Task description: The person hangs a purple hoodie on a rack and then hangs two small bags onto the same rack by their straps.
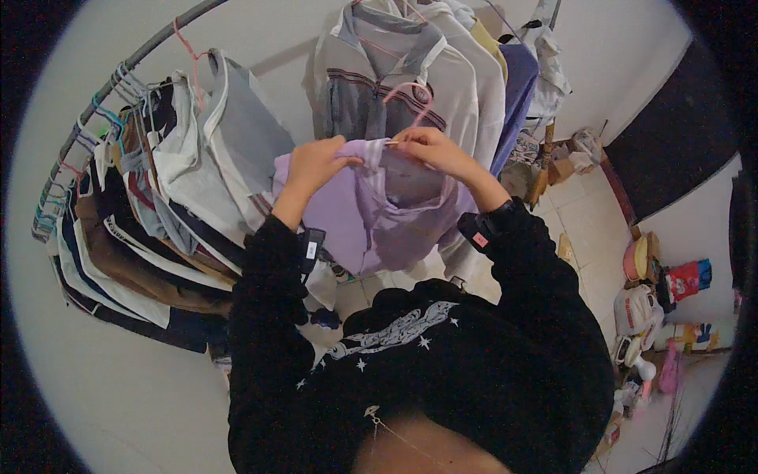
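Note:
A light purple garment (pixel 331 213) hangs in front of me between my two hands. My left hand (pixel 317 169) grips its shoulder, thumb pointing in toward the neckline. A pink clothes hanger (pixel 408 89) has its hook standing up above the garment's neck opening. The fingers of my right hand (pixel 435 151) pinch at the hanger's arm beside the collar. Most of the hanger's body is hidden by cloth and fingers. Just behind hangs a grey and white zip jacket (pixel 408 59) with striped trim.
On the left, a curved metal clothes rail (pixel 136 56) carries several garments, including a grey and white jacket (pixel 249 112). A blue-purple garment (pixel 518 89) hangs at the back. A broom (pixel 542 169) leans near bags in the corner. White bags (pixel 636 311) and household items line the right wall.

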`<state>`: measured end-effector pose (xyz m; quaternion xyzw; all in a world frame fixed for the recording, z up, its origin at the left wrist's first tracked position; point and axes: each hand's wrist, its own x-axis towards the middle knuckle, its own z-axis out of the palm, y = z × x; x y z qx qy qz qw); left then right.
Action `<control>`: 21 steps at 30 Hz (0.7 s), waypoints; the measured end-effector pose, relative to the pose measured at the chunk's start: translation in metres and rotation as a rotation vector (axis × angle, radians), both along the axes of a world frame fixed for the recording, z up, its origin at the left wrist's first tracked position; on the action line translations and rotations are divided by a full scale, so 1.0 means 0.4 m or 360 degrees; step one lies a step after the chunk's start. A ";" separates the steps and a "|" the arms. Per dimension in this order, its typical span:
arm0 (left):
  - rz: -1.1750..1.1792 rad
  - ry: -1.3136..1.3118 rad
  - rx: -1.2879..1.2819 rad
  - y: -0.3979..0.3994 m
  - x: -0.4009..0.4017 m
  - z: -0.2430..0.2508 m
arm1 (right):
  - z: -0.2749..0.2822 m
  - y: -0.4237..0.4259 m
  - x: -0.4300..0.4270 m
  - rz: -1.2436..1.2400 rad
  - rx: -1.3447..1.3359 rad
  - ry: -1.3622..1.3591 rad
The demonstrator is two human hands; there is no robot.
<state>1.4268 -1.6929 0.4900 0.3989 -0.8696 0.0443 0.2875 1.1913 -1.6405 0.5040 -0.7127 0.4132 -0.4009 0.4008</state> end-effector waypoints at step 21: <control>0.0648 0.0695 -0.0077 -0.023 0.097 0.120 | -0.143 0.091 -0.259 -0.1144 -0.0151 0.0454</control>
